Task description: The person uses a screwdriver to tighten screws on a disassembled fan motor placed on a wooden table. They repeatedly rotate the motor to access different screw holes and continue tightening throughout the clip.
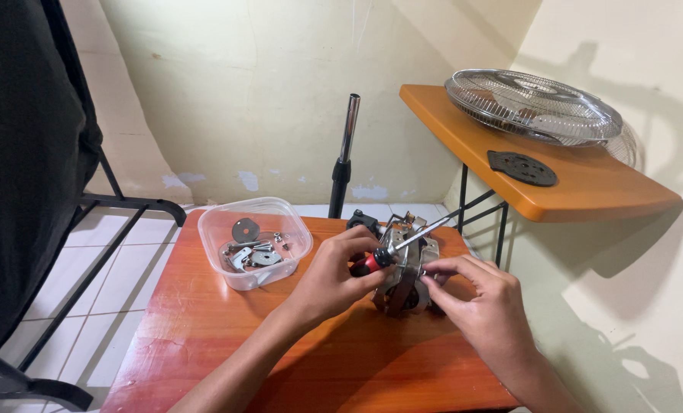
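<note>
Nearest my view: the glossy reddish-brown wooden bench (204, 344), both forearms crossing it from below.

My left hand (334, 275) is clenched around the red-and-black handle of a screwdriver (402, 246). Its steel shaft runs up and to the right, long axis slanting away from me, across the top of the grey metal fan motor assembly (406, 279).

My right hand (486, 306) comes in from the right, fingers (442, 269) pinched at the motor's right edge, touching it. Whether they grip a small part there I cannot tell.

The motor sits on the bench between both hands, just past the fingertips. Both hands are on it; the left one carries the tool.

Left of it, well apart: a clear plastic tub (256, 241) of washers and small metal bits. Up right, a round wire fan guard (532, 105) lies on an orange shelf (586, 191).
</note>
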